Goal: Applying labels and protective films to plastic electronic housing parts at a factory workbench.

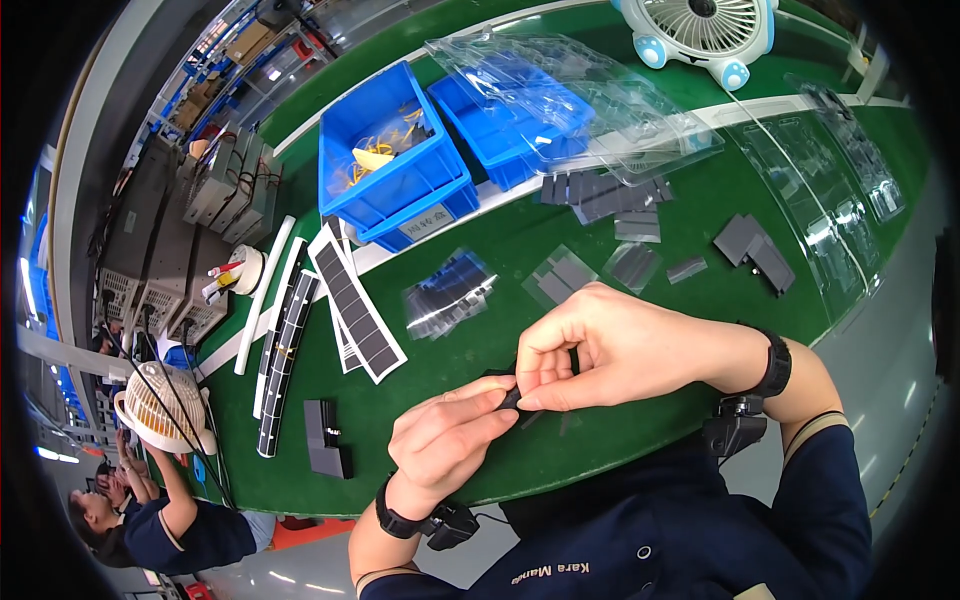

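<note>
Both hands meet over the near edge of the green table. My left hand [445, 440] pinches a small black part [512, 398] between thumb and fingers. At the part's right end, my right hand [620, 350] is closed, its thumb and forefinger pinching there; the fingers hide most of the part, so its full shape cannot be made out. Beyond the hands lie a fan of clear plastic films [450, 293] and some grey pads on clear film [562, 277]. A black block-shaped part [325, 440] rests left of my left hand.
Two blue bins [395, 185] [510, 120] stand at the back, one holding yellow wires, the other under clear plastic trays [640, 120]. Sheets of black labels [358, 300] lie left. More black parts [755, 253] sit right. Fans [165, 405] [705, 30] and another person [180, 520] are around.
</note>
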`<action>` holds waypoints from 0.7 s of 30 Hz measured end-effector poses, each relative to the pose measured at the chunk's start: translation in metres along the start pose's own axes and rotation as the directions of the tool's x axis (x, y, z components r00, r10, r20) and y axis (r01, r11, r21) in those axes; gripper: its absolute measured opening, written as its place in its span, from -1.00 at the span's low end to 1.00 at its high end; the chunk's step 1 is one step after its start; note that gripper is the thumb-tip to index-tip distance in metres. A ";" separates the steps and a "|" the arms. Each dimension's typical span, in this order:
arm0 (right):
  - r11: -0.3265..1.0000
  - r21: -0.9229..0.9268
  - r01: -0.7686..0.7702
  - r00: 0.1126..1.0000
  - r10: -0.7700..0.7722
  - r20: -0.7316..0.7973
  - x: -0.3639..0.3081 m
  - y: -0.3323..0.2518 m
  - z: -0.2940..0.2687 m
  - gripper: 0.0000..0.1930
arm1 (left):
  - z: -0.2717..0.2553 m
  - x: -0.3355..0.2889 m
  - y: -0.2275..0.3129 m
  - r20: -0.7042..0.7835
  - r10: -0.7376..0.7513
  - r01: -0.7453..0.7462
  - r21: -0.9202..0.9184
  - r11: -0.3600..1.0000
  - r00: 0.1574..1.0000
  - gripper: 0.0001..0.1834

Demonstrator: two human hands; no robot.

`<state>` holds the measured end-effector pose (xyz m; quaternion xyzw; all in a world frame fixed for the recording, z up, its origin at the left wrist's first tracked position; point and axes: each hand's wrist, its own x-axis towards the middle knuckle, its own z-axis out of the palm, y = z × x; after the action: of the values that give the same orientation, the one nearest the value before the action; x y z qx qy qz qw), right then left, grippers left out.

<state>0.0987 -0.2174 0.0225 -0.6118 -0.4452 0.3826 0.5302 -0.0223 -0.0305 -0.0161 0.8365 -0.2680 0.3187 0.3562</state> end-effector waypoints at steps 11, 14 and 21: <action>1.000 0.000 0.018 1.000 -0.018 -0.023 -0.001 0.000 0.002 -0.91 | 0.001 -0.005 -0.001 -0.029 0.036 -0.036 -0.007 0.999 0.999 -0.77; 1.000 -0.023 0.009 0.999 -0.009 -0.041 -0.002 -0.004 0.002 -0.91 | -0.002 -0.004 0.001 -0.008 0.074 -0.074 0.070 0.995 0.997 -0.77; 0.999 -0.006 0.047 0.973 -0.047 -0.226 -0.005 -0.002 0.007 -0.76 | -0.005 -0.005 0.000 -0.036 0.096 -0.087 0.192 0.978 0.995 -0.76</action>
<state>0.0902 -0.2199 0.0239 -0.6408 -0.3965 0.2975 0.5862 -0.0272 -0.0261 -0.0166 0.8461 -0.2665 0.3776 0.2656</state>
